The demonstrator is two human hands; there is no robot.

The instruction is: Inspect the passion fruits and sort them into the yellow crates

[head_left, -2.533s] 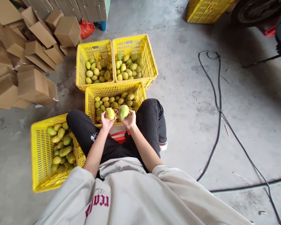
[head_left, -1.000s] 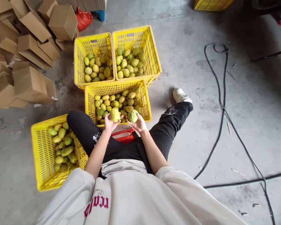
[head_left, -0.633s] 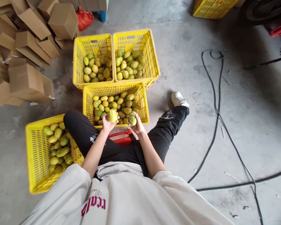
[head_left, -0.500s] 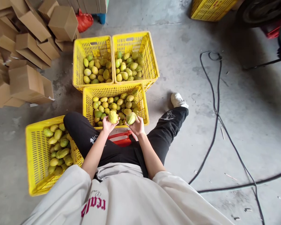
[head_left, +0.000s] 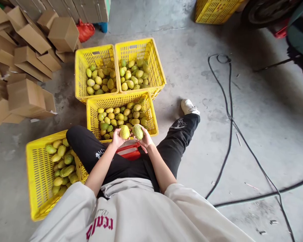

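My left hand (head_left: 118, 138) holds a yellow papaya-like fruit (head_left: 124, 132), its fingers curled around the lower left side. Close beside it, my right hand (head_left: 145, 137) grips a greener papaya-like fruit (head_left: 137, 131). Both fruits are held up over the near rim of a yellow crate (head_left: 155, 126). Several more yellow and green fruits (head_left: 120, 116) lie inside that crate. The fingers beneath the held fruits are partly hidden.
Two more yellow crates of fruit, a left one (head_left: 77, 72) and a right one (head_left: 161, 72), stand behind. Another fruit crate (head_left: 32, 174) sits by my left leg. Cardboard boxes (head_left: 26, 97) are piled at left; a black cable (head_left: 228, 144) lies on the floor at right.
My hands have come closer together, bringing the two fruits nearly side by side. The right-hand fruit has been turned. The camera view has shifted slightly.
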